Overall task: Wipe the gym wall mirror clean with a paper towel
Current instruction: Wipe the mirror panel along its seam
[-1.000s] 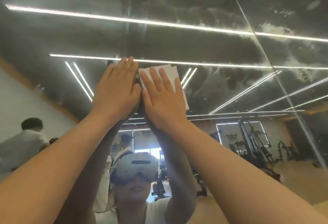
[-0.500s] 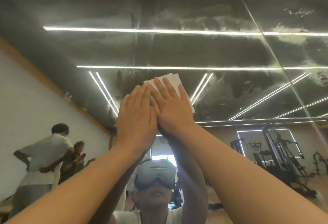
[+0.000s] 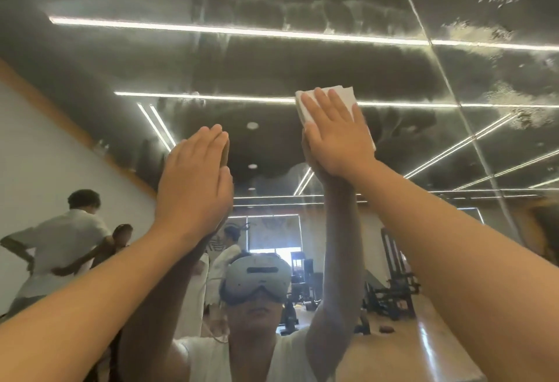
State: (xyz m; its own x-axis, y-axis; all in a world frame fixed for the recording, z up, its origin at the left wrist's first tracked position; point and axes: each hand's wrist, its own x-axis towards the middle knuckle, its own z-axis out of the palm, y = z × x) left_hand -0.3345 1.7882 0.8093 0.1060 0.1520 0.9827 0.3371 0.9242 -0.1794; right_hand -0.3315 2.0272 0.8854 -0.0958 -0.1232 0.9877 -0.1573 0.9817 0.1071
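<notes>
Paper towel (image 3: 347, 96) lies flat against the smeared mirror (image 3: 272, 57), pressed by the right hand (image 3: 335, 136), fingers straight; the left hand (image 3: 193, 181), flat with fingers together, touches the glass beside it, lower

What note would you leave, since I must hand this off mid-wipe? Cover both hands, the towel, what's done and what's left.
Right hand: flat, fingers straight, pressing the folded paper towel against the mirror, high up.
Left hand: flat and holding nothing, lower left of the towel, at the glass.
Done: the dark band around the towel looks mostly clear.
Left: hazy streaks above the towel, and white blotches on the panel right of the seam.
</notes>
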